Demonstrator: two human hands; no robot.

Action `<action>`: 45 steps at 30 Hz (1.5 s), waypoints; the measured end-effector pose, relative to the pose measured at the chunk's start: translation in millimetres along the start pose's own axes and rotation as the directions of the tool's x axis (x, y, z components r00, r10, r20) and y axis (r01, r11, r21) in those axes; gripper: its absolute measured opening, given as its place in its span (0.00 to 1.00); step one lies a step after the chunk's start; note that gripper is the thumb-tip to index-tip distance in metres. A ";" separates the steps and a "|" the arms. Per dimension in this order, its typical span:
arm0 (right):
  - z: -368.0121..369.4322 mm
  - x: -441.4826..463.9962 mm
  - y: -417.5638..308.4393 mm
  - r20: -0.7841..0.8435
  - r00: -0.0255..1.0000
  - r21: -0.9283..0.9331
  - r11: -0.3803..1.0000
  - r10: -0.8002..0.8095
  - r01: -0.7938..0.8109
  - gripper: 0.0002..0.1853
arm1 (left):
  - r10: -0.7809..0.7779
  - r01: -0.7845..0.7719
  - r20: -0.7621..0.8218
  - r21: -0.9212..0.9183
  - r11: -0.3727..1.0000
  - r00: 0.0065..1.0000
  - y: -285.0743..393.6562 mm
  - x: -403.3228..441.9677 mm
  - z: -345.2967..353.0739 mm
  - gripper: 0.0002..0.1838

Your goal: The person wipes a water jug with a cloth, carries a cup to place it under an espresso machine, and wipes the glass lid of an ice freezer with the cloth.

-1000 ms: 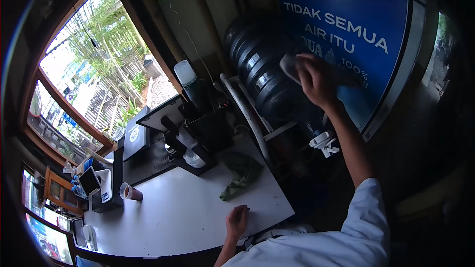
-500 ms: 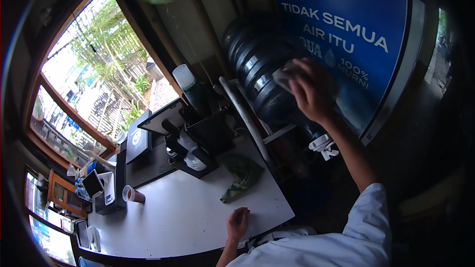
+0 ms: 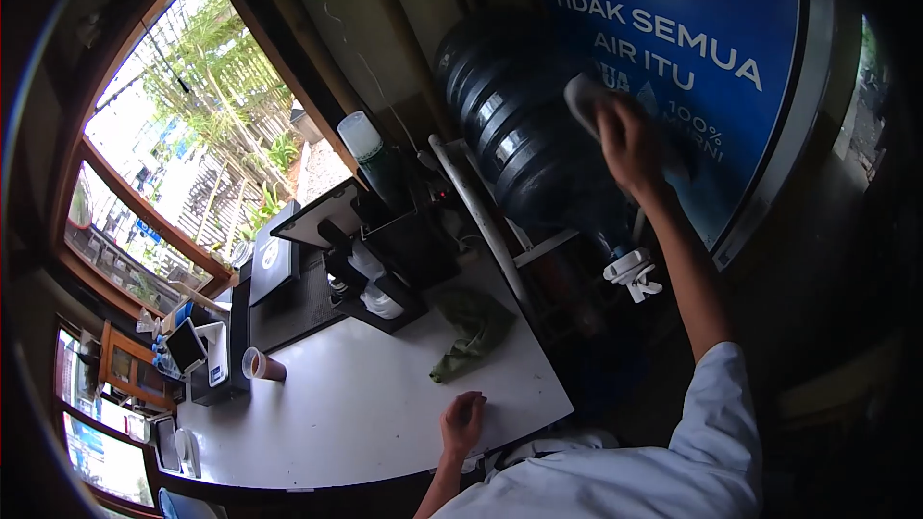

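My right hand point(image 3: 630, 149) is raised and closed on a pale grey cloth point(image 3: 584, 106), which looks folded into a pad. It is held in front of the blue sign point(image 3: 663, 67), beside the large water bottle point(image 3: 524, 135) lying tilted in its stand; whether the cloth touches either one, I cannot tell. A white tap point(image 3: 630, 271) sits at the bottle's neck. My left hand point(image 3: 463, 423) rests near the front edge of the white table point(image 3: 356, 413), its fingers loosely curled with nothing visible in them. Just beyond it lies a crumpled green cloth point(image 3: 471, 332).
On the table stand a plastic cup of brown drink point(image 3: 264, 365), a black holder point(image 3: 385, 303) with napkins, and a tablet on a stand point(image 3: 186, 346). A white metal frame point(image 3: 481, 221) carries the bottle. Window panes point(image 3: 202, 106) are at left.
My right hand has moved up and to the right with the grey cloth, from the bottle's side toward the sign. My left hand stays on the table, nearly still.
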State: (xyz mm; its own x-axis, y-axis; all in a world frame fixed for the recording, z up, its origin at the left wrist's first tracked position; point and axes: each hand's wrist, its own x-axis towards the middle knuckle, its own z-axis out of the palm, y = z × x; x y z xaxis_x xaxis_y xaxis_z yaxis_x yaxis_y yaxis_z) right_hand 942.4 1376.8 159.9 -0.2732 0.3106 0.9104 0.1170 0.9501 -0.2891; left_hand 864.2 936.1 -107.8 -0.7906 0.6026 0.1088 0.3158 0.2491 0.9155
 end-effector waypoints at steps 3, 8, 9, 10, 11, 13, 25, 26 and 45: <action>7.2 -3.9 -10.3 -0.082 0.995 -0.144 0.989 -0.054 0.042 0.12 | 0.036 -0.036 -0.009 0.041 0.999 0.999 7.7 2.7 0.9 0.06; -5.6 3.4 -25.8 0.127 0.977 -0.105 0.977 -0.171 0.185 0.14 | 0.027 -0.027 0.011 0.008 1.000 1.000 -2.5 2.6 0.6 0.06; -1.4 7.3 -8.8 0.129 0.989 -0.011 0.997 0.078 -0.078 0.13 | 0.028 -0.028 0.007 0.009 1.000 1.000 -0.5 2.5 0.3 0.06; -4.8 13.7 -8.2 0.148 0.936 0.083 0.939 0.318 -0.332 0.13 | 0.025 -0.025 0.002 0.009 1.000 1.000 -1.3 1.4 0.3 0.06; -10.5 20.1 -11.7 0.230 0.842 -0.103 0.872 0.489 -0.478 0.14 | 0.026 -0.026 -0.006 0.008 1.000 1.000 -3.3 0.6 0.7 0.06; -7.2 12.2 -39.6 0.049 0.998 -0.216 0.976 -0.032 0.042 0.15 | 0.033 -0.033 -0.016 0.010 0.999 0.999 -4.6 1.6 2.7 0.06; -4.2 3.7 -54.8 0.224 0.880 -0.219 0.858 -0.418 0.464 0.13 | 0.044 -0.044 0.004 0.022 0.999 0.999 -2.7 3.3 1.9 0.06; -1.6 2.3 -46.7 0.172 0.937 -0.189 0.923 -0.303 0.334 0.13 | 0.035 -0.035 0.006 0.019 0.999 0.999 -3.6 2.5 1.9 0.06; -0.1 8.8 -45.7 0.157 0.923 -0.244 0.891 -0.353 0.382 0.14 | 0.087 -0.088 0.016 0.044 0.995 0.996 13.2 3.6 -2.0 0.06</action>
State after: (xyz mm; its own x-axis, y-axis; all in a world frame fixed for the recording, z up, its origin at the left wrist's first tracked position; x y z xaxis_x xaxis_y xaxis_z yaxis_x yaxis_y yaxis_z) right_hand 934.8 1336.1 181.1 -0.4430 -0.0441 0.8955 0.2330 0.9588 0.1625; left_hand 864.4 940.0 -94.5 -0.7517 0.6338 0.1824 0.4068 0.2279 0.8846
